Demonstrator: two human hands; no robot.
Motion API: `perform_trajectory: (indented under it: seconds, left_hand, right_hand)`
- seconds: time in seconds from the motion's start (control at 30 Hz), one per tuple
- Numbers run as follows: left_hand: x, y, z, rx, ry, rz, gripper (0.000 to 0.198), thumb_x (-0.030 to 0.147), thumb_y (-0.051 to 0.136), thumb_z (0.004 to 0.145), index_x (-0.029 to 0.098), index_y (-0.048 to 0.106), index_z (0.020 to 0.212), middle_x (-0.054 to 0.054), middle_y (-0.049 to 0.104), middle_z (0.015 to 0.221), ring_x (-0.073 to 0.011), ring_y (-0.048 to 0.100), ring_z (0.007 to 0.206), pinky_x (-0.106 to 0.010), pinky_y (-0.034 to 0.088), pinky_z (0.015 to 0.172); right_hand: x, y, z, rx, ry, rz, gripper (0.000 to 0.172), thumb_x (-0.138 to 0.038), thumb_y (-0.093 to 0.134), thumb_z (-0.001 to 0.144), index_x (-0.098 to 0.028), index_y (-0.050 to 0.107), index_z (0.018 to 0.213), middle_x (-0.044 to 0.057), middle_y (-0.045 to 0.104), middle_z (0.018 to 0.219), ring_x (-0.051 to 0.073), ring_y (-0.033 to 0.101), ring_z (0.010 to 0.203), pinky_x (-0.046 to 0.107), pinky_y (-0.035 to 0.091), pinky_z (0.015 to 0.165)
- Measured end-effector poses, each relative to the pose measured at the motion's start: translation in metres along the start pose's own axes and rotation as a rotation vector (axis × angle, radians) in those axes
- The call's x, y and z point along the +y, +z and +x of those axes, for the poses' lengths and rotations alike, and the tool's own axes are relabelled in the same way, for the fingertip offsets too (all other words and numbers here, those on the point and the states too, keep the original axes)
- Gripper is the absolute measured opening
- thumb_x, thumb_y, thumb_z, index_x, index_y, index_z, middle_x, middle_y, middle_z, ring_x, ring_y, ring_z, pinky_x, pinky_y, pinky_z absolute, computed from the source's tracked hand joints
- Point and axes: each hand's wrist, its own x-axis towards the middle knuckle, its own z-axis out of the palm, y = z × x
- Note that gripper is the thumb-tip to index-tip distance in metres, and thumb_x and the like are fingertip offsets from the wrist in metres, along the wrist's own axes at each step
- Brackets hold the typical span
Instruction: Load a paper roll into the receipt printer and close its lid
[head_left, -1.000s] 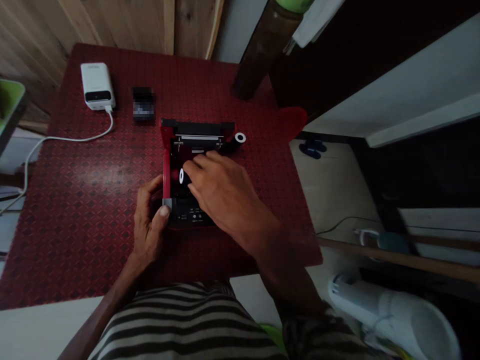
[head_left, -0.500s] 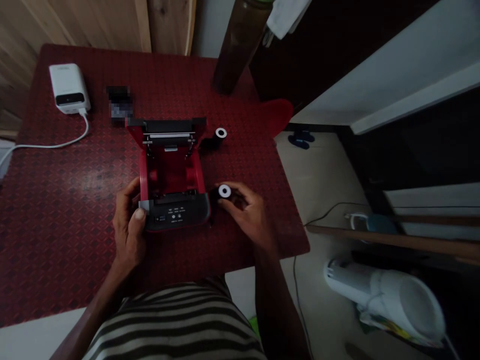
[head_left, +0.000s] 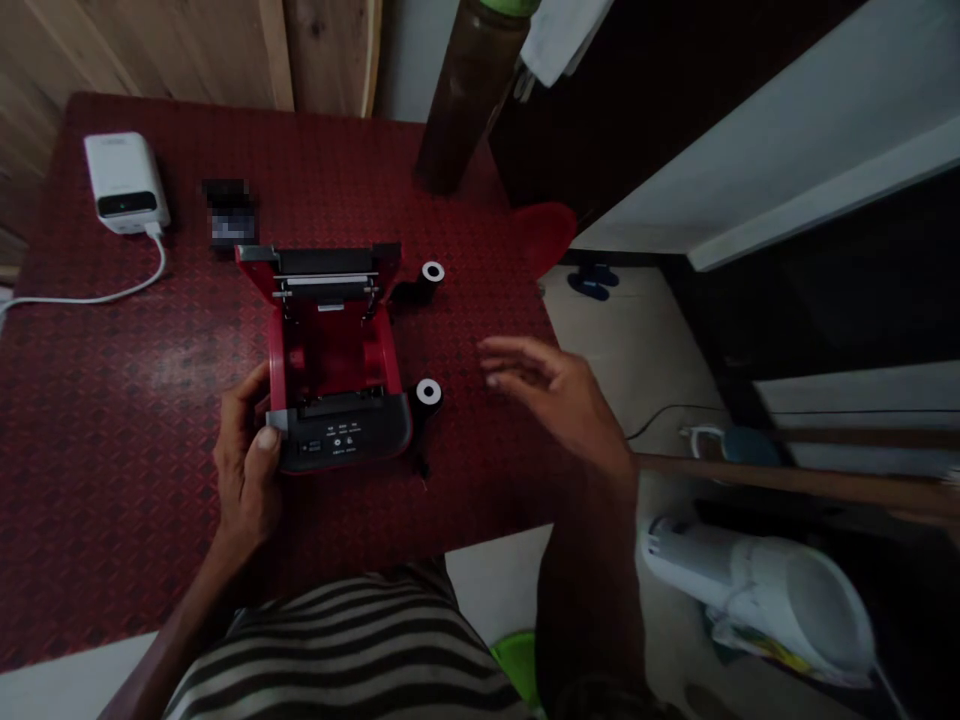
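A red and black label printer [head_left: 341, 430] sits on the table with its lid [head_left: 322, 270] raised, and its red inner bay is exposed. My left hand [head_left: 247, 455] grips the printer's left front corner, thumb on the top panel and fingers down its side. A black roll with a white ring-shaped end [head_left: 428, 393] stands against the printer's right side. Farther back, by the lid hinge, is a similar black piece with a white end [head_left: 433, 272]. To the right of both, my right hand [head_left: 551, 385] is off the printer, fingers stretched out and holding nothing.
On the red patterned table [head_left: 112, 430], a white power bank [head_left: 127, 180] with a cable lies back left. A small blurred dark object [head_left: 231, 215] is behind the printer. A tall brown bottle [head_left: 472, 95] stands at the back. A red stool [head_left: 551, 235] sits past the table's right edge.
My right hand has let go of the roll with the white end beside the printer and moved right, its fingers now extended. My left hand keeps its hold on the printer.
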Motion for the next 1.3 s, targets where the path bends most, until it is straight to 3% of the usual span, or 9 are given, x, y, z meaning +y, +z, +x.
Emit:
perform_trajectory:
  seconds: [0.07,0.2,0.33,0.53,0.7,0.8,1.0,1.13,1.3]
  left_hand:
    - [-0.001,0.0,0.0,0.001,-0.001,-0.003,0.072,0.078,0.068,0.112,0.025,0.077,0.159,-0.014,0.081,0.146,-0.0361,0.078,0.125,-0.046,0.066,0.097]
    - [0.0,0.0,-0.001,-0.017,0.001,-0.005,0.07,0.077,0.066,0.113,0.026,0.076,0.159,-0.013,0.079,0.149,-0.0359,0.078,0.129,-0.046,0.065,0.102]
    - [0.003,0.0,0.0,-0.017,-0.001,-0.008,0.068,0.076,0.065,0.114,0.026,0.076,0.158,-0.013,0.08,0.148,-0.0347,0.078,0.128,-0.046,0.067,0.103]
    - [0.002,0.003,0.0,-0.017,0.025,-0.033,0.062,0.071,0.066,0.116,0.026,0.077,0.156,-0.014,0.08,0.146,-0.0346,0.077,0.128,-0.047,0.068,0.101]
    - [0.001,0.003,-0.001,-0.018,0.046,-0.02,0.062,0.072,0.063,0.116,0.026,0.076,0.156,-0.015,0.079,0.148,-0.0353,0.077,0.127,-0.048,0.067,0.101]
    - [0.003,0.002,-0.001,-0.047,0.04,-0.027,0.06,0.068,0.062,0.119,0.026,0.074,0.159,-0.015,0.078,0.151,-0.0351,0.078,0.128,-0.049,0.068,0.104]
    - [-0.001,0.001,-0.002,-0.053,0.087,-0.045,0.06,0.067,0.062,0.121,0.024,0.073,0.161,-0.016,0.078,0.153,-0.0363,0.078,0.136,-0.052,0.068,0.112]
    - [-0.005,-0.001,-0.003,-0.081,0.084,-0.034,0.059,0.064,0.061,0.122,0.026,0.071,0.165,-0.016,0.076,0.159,-0.0382,0.075,0.145,-0.056,0.065,0.121]
    - [-0.005,-0.004,-0.004,-0.1,0.071,-0.034,0.058,0.063,0.06,0.123,0.029,0.068,0.169,-0.016,0.074,0.161,-0.0382,0.074,0.147,-0.058,0.065,0.121]
  right_hand:
    - [0.004,0.007,0.038,0.106,-0.082,-0.002,0.036,-0.03,0.089,0.092,-0.025,0.089,0.128,0.01,0.092,0.124,0.031,0.088,0.116,0.055,0.073,0.108]
    - [0.012,0.058,0.109,0.186,-0.098,-0.058,0.061,-0.021,0.097,0.08,-0.023,0.079,0.138,0.013,0.087,0.143,0.031,0.082,0.121,0.052,0.071,0.105]
    - [0.018,0.091,0.136,0.226,-0.11,-0.125,0.034,-0.024,0.095,0.086,-0.027,0.076,0.114,0.006,0.087,0.122,0.029,0.079,0.116,0.054,0.065,0.115]
    - [-0.031,0.037,0.084,0.242,-0.276,0.009,0.03,-0.042,0.091,0.094,-0.029,0.077,0.117,0.003,0.086,0.12,0.03,0.082,0.118,0.056,0.067,0.115]
    - [-0.121,-0.002,0.015,-0.202,-0.421,-0.066,0.028,-0.045,0.089,0.105,-0.04,0.088,0.133,-0.001,0.09,0.122,0.029,0.087,0.113,0.05,0.072,0.1]
    - [-0.143,0.029,0.005,-0.363,-0.495,-0.314,0.028,-0.035,0.086,0.109,-0.037,0.086,0.137,0.0,0.09,0.127,0.03,0.086,0.113,0.052,0.072,0.104]
    - [-0.153,0.115,0.019,-0.383,-0.545,-0.903,0.033,0.004,0.06,0.111,-0.018,0.082,0.121,0.014,0.088,0.117,0.033,0.08,0.118,0.046,0.065,0.104]
    - [-0.166,0.132,0.026,-0.472,-0.453,-1.075,0.04,0.008,0.051,0.112,-0.013,0.085,0.119,0.018,0.089,0.112,0.033,0.08,0.126,0.042,0.061,0.106]
    - [-0.164,0.139,0.042,-0.473,-0.366,-1.074,0.047,0.006,0.05,0.112,-0.019,0.089,0.121,0.014,0.09,0.114,0.028,0.085,0.105,0.037,0.064,0.09]
